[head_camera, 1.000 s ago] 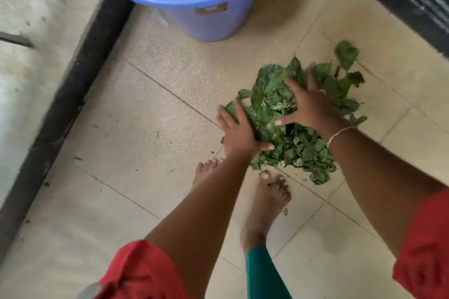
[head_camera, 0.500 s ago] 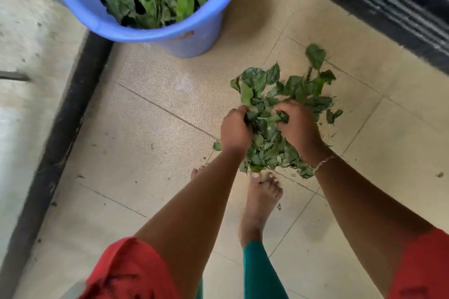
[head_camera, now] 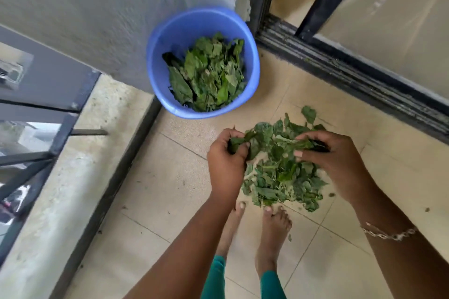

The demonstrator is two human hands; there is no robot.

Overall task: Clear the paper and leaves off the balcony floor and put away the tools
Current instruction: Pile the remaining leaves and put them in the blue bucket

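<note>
Two hands work at a heap of green leaves (head_camera: 279, 177) lying on the tiled balcony floor (head_camera: 170, 189), just ahead of the person's bare feet (head_camera: 272, 233). The left hand (head_camera: 226, 160) has its grip curled round a bunch of leaves at the heap's left edge. The right hand (head_camera: 337, 165), with a chain bracelet (head_camera: 388, 234) on its wrist, pinches more leaves between thumb and fingers near the top of the heap. Beyond them a blue bucket (head_camera: 189, 24) stands against the wall, partly filled with leaves, beside the dark door track (head_camera: 352, 75). A metal railing (head_camera: 60, 138) runs along the left.
</note>
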